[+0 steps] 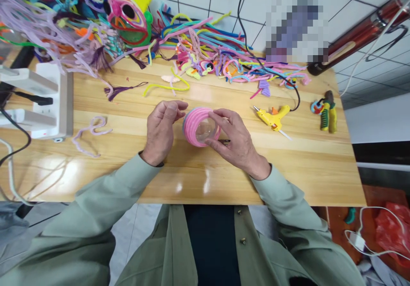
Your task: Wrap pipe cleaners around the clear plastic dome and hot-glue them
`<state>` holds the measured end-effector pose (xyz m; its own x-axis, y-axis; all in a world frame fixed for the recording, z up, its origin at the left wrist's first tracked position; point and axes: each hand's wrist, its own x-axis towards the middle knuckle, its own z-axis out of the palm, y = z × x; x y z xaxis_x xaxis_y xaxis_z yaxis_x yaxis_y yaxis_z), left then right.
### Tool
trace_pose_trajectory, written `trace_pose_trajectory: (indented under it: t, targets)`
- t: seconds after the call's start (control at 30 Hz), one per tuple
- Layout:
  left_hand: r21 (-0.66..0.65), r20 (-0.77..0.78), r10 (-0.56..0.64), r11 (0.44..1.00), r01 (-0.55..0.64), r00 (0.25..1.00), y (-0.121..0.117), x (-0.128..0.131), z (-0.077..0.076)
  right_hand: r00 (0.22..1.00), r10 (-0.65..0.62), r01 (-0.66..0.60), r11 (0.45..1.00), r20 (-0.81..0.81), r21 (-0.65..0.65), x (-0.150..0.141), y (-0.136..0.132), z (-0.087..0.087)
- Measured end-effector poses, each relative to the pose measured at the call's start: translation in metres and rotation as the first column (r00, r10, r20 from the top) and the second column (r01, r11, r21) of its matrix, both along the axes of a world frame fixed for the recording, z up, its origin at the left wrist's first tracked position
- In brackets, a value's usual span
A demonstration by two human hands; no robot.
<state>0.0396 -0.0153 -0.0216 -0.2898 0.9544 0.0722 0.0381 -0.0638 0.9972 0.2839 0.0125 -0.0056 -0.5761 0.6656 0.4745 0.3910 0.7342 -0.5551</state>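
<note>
A small clear round container point(205, 131) lies tilted over the wood table, its opening toward the right. Fuzzy pink pipe cleaner point(193, 128) is coiled round its side, with a thin grey-blue edge at the left. My right hand point(235, 140) grips the container at its right rim, thumb below and fingers above. Just left of it is my left hand point(162, 128), loosely curved with fingers reaching toward the coil. A small gap seems to separate them, and nothing shows in that hand.
A yellow glue gun point(272, 117) with a black cord lies on the right, near pliers point(329, 113). Pipe cleaners point(205, 38) and a colourful mask point(130, 14) crowd the back. A lilac pipe cleaner point(91, 134) lies left, beside a power strip point(53, 102).
</note>
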Motion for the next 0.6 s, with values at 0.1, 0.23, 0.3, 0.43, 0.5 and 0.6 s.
trace_pose_trajectory:
  t: [0.1, 0.23, 0.3, 0.43, 0.5, 0.6]
  targets:
    - [0.021, -0.043, -0.010, 1.000, 0.011, 0.999, 0.0006, -0.0011, -0.0011, 1.000, 0.002, -0.002, 1.000, -0.008, 0.029, 0.0004, -0.0007, -0.0014]
    - [0.011, -0.007, -0.145, 0.989, 0.145, 0.989, -0.0003, 0.0001, 0.0020, 1.000, -0.002, 0.001, 1.000, 0.019, 0.011, 0.0014, -0.0014, -0.0024]
    - [-0.022, -0.020, -0.247, 0.969, 0.247, 0.969, -0.0010, 0.0011, 0.0039, 1.000, 0.000, 0.000, 1.000, 0.025, -0.008, 0.0016, -0.0020, -0.0019]
    - [-0.056, -0.057, -0.334, 0.942, 0.331, 0.941, -0.0023, 0.0028, 0.0047, 0.999, -0.001, 0.001, 1.000, -0.041, -0.004, 0.0009, -0.0044, 0.0013]
    - [-0.057, -0.046, -0.325, 0.945, 0.323, 0.945, -0.0030, 0.0036, 0.0038, 0.995, -0.041, 0.040, 0.999, -0.088, -0.018, -0.0001, -0.0051, 0.0034]
    - [-0.047, -0.065, -0.308, 0.951, 0.306, 0.949, -0.0046, 0.0054, 0.0032, 0.980, -0.137, 0.131, 0.990, -0.142, -0.050, -0.0029, -0.0039, 0.0063]
